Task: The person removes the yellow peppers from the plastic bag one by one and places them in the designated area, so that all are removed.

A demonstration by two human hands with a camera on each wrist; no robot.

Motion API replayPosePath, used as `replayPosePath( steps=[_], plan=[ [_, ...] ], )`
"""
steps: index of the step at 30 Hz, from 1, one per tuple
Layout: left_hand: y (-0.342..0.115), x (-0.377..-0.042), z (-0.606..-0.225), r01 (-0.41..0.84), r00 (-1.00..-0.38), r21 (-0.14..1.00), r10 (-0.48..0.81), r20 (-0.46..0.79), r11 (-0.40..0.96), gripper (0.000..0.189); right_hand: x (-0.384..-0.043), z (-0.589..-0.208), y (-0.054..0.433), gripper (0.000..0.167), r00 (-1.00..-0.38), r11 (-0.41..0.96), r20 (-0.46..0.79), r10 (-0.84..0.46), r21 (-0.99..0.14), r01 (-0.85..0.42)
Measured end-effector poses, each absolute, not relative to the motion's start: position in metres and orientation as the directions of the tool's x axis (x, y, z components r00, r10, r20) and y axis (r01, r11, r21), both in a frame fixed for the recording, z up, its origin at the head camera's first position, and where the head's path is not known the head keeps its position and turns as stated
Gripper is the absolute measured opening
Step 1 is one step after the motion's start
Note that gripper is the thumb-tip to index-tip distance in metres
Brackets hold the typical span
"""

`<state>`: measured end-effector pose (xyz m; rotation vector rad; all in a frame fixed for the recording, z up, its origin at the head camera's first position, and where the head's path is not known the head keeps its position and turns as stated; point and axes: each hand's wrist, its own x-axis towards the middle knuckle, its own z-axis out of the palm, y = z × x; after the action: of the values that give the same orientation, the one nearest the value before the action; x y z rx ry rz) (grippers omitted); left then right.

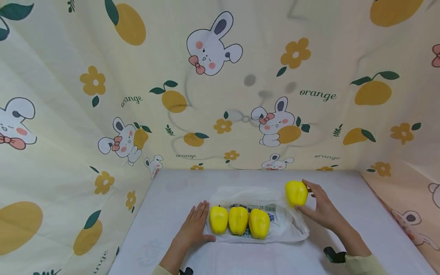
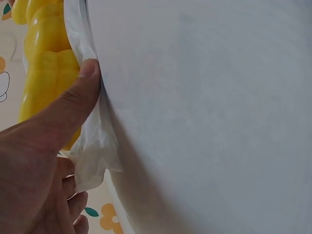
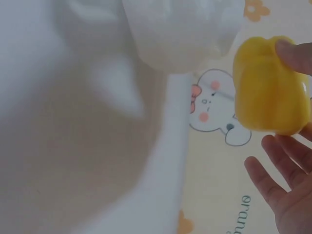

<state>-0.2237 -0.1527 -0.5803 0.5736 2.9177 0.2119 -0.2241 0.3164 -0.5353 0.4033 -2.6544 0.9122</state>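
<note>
Pinching the held yellow pepper point(image 1: 296, 193) between thumb and fingertips, the right hand point(image 1: 324, 208) appears in the head view at the far right part of a white plastic bag point(image 1: 287, 228). The bag lies on the pale table point(image 1: 240, 259), with printing visible behind and between three more yellow peppers: the left pepper point(image 1: 218, 220), the middle pepper point(image 1: 238, 220) and the right pepper point(image 1: 259, 223). They sit close together in a row, well apart from the held one. The left hand point(image 1: 196, 225) lies beside the left pepper, its fingers straight and pointing away from the person, its thumb out to the side at the bag's near left corner. A patterned cloth point(image 1: 258, 84) with rabbits, oranges and flowers rises behind the table and at both sides.

In the left wrist view, the left hand's thumb is stretched along the bag's edge, its tip against the white plastic, with yellow peppers just beyond it; the other fingers are partly hidden.

In the right wrist view, the thumb presses one end of the held pepper and fingers meet the opposite end, while other fingers stand spread apart from it. One end of the bag shows near the pepper; whether they touch, I cannot tell
</note>
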Motion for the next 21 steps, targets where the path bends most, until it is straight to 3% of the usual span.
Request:
replayPosePath(
  steps=[21],
  plan=[
    [-0.152, -0.226, -0.584, 0.363, -0.915, 0.157, 0.383, -0.128, 0.919, 0.125, -0.266, -0.565, 0.331, 0.101, -0.982, 0.736, 0.154, -0.111, -0.651, -0.186]
  ],
)
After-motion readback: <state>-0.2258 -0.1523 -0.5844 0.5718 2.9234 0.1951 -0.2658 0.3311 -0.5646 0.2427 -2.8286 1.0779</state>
